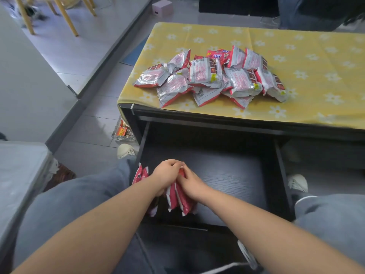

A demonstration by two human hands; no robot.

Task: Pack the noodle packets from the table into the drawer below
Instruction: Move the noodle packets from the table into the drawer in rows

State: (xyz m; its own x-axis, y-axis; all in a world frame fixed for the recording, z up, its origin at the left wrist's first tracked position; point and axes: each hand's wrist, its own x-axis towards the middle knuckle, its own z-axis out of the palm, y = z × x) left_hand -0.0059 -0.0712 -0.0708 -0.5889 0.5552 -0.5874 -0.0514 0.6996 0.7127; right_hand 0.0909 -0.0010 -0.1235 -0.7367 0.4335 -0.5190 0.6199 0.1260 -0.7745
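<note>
Down in the open drawer [237,175], left hand [167,173] and right hand [190,182] both clutch the upright red packets [178,198] at its near-left corner. Up on the table [306,46], the loose pile [213,76] sits well apart.

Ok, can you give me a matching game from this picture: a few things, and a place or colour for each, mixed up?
1 heap of packets
2 upright packets
3 tablecloth
4 pink box

A on the floor beyond the table
B yellow with white flowers
C on the table top
D in the drawer, held by left hand and right hand

Pairs: 1-C, 2-D, 3-B, 4-A
</note>
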